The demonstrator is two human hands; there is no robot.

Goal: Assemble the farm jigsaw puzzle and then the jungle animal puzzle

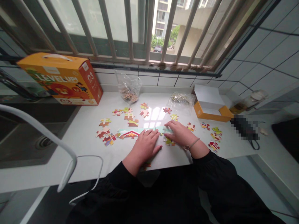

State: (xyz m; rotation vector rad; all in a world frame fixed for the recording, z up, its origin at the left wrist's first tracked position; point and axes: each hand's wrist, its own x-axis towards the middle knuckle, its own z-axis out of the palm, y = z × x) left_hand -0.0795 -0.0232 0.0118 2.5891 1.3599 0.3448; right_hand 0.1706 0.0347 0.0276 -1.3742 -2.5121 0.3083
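Observation:
A joined strip of jigsaw puzzle pieces [129, 133], pale blue along its top with a red-and-white roof shape, lies on the white counter. My left hand [144, 147] rests palm down over the strip's middle, fingers stretched out and thumb apart, hiding part of it. At the strip's right end, my right hand [179, 133] has thumb and forefinger on either side of a pale blue puzzle piece [167, 130]. Just under that hand, a yellow-green piece [168, 142] is partly covered. Loose pieces [108, 137] lie to the left, and others [215, 137] to the right.
An orange puzzle box [63, 79] stands at the back left beside a sink [30, 137]. Clear bags of pieces [128, 90] and an opened orange box [213, 113] sit along the wall. A white curved tube [46, 119] crosses the left foreground.

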